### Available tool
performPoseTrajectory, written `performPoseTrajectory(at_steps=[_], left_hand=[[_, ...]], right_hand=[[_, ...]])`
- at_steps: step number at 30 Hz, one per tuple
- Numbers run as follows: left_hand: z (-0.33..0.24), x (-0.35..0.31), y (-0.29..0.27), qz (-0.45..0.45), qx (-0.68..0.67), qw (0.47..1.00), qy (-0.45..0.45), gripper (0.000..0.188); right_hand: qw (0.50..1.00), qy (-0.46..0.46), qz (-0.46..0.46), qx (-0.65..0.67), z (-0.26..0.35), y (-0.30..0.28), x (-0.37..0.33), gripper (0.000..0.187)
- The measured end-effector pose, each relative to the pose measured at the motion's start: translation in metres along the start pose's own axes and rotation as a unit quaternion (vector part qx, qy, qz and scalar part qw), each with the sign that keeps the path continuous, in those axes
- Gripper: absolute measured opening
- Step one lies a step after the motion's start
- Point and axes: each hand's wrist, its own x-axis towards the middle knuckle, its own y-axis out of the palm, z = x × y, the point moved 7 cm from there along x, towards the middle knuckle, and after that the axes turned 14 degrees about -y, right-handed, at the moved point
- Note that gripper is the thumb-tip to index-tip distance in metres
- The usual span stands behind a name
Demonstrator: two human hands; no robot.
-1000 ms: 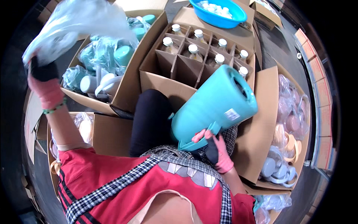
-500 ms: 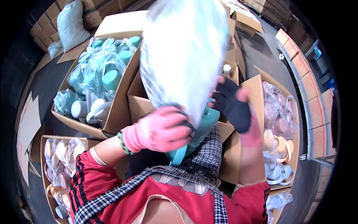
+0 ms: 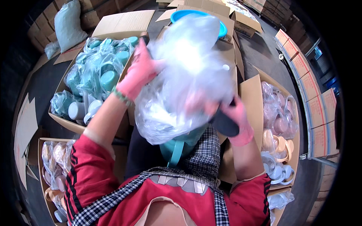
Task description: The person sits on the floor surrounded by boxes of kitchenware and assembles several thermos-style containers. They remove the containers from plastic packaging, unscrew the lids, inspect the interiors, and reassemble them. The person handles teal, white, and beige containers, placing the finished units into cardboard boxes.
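Observation:
A large clear plastic bag (image 3: 158, 120), puffed up and blurred, hangs over the upper part of a teal jug (image 3: 184, 145) in my lap. The jug's strap-like handle (image 3: 175, 152) faces me; its top is hidden by the bag. My left hand (image 3: 141, 69), in a pink glove with dark fingertips, is raised at the bag's left side, thumb and fingers apart. At the bag's right side is my right hand (image 3: 235, 120), gloved in pink with a black palm. Its fingers are smeared and partly behind the plastic, so their grip is unclear.
A carton (image 3: 62, 117) of bagged teal and grey jugs stands at left, with another carton (image 3: 42, 169) of wrapped pieces nearer. At right, a carton (image 3: 250, 94) holds pink, cream and pale blue pieces. A blue basin (image 3: 181, 15) lies beyond the bag.
My left hand has gone from near the jug up and left, its fingers spreading. The bag has come down and bunched over the jug. My right hand has lowered beside it.

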Motion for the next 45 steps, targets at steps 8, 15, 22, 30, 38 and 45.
performPoseTrajectory(at_steps=[8, 15, 22, 30, 38, 45], left_hand=[[-0.039, 0.031, -0.037, -0.051, -0.14, 0.94, 0.308, 0.011], [0.137, 0.007, -0.008, -0.093, 0.276, 0.954, 0.077, 0.026], [0.099, -0.13, 0.025, 0.143, 0.38, 0.848, 0.342, 0.013], [0.199, -0.183, 0.023, 0.258, 0.043, 0.9, -0.349, 0.032], [0.187, -0.164, 0.033, 0.134, 0.12, 0.92, -0.348, 0.037], [0.066, -0.099, -0.001, 0.227, -0.065, 0.972, -0.017, 0.027]], right_hand=[[0.567, -0.133, 0.139, -0.801, -0.049, -0.084, 0.008, 0.015], [0.971, 0.138, -0.066, -0.186, -0.198, -0.121, -0.079, 0.033], [0.866, 0.327, 0.052, -0.373, -0.133, -0.08, -0.14, 0.039], [0.822, 0.07, 0.222, -0.52, -0.209, -0.06, -0.118, 0.023], [0.862, 0.142, 0.166, -0.457, -0.187, -0.054, -0.103, 0.021], [0.887, 0.001, 0.069, -0.456, -0.108, -0.01, -0.117, 0.026]])
